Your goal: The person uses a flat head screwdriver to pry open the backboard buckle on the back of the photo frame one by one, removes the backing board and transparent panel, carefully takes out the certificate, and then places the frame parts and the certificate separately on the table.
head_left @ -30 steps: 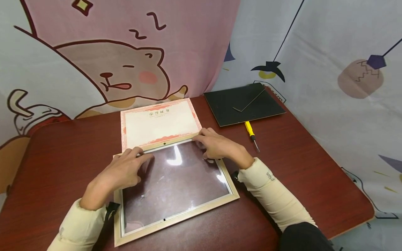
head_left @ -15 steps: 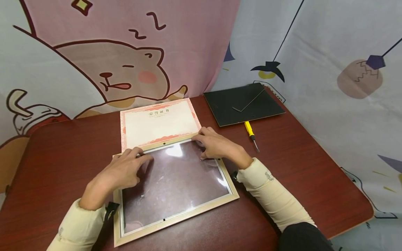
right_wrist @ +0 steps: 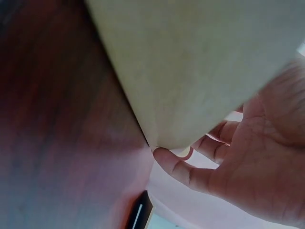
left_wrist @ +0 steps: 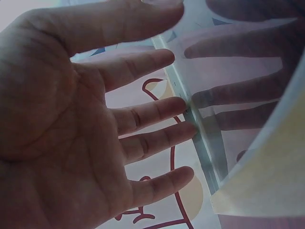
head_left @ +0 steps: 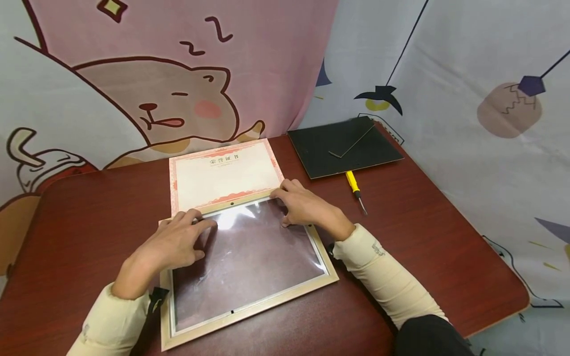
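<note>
A picture frame [head_left: 249, 308] of pale wood lies on the table, a clear, shiny sheet [head_left: 254, 267] inside it. My left hand [head_left: 171, 244] is at its far left corner, thumb and forefinger spread above the sheet. In the left wrist view the left hand's fingers [left_wrist: 152, 138] stretch out to the rim and reflect in the sheet. At the far right corner is my right hand [head_left: 307, 205]. One fingertip [right_wrist: 164, 156] of it touches the frame's corner in the right wrist view; its other fingertips are partly hidden behind the frame.
Behind the frame lies a certificate [head_left: 227, 173] with a red border, its near edge against or under the frame. A black backing board [head_left: 320, 153] with a thin bent rod [head_left: 356, 142] on it is at the back right. A yellow-handled screwdriver [head_left: 353, 183] lies beside it.
The bright reflection on the clear sheet has slid left and changed shape. Both hands stay at the same corners, with hardly any shift of the right hand.
</note>
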`<act>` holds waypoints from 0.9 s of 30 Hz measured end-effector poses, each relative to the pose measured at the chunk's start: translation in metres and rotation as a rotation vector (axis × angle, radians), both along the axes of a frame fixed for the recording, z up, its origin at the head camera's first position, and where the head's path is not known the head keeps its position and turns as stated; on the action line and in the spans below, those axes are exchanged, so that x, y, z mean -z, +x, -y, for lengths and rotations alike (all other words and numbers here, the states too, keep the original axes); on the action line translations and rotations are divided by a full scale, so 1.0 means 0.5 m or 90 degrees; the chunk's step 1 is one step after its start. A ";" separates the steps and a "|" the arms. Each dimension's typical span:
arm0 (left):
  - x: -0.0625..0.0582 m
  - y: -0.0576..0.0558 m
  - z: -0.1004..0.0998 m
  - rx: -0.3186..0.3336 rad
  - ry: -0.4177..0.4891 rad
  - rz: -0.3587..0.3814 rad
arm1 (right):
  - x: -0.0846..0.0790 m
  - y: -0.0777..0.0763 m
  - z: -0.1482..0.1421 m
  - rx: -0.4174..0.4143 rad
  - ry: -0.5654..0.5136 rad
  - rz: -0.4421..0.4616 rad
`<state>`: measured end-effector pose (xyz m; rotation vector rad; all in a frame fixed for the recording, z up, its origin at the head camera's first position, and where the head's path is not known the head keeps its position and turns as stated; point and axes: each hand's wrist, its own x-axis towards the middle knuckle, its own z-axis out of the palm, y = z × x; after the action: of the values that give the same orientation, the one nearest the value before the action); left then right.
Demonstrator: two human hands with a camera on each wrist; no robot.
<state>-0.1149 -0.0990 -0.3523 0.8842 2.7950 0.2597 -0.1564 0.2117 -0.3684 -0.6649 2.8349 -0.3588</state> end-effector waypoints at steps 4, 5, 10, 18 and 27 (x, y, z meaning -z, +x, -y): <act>0.000 0.000 0.000 0.000 0.002 -0.001 | 0.000 0.000 0.002 0.005 0.005 0.001; 0.000 0.000 0.000 0.001 0.002 -0.001 | -0.001 0.000 0.002 0.006 0.006 0.002; -0.001 -0.002 -0.001 0.004 0.000 -0.006 | -0.001 -0.002 0.002 0.005 0.006 -0.002; -0.002 -0.001 -0.001 0.003 -0.004 -0.005 | 0.004 -0.009 -0.004 -0.005 -0.015 -0.033; 0.000 0.000 -0.002 0.002 -0.003 -0.010 | 0.008 -0.009 -0.007 0.001 -0.060 -0.016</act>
<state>-0.1151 -0.0977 -0.3522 0.8936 2.8065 0.2458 -0.1610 0.2153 -0.3722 -0.6912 2.8573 -0.4912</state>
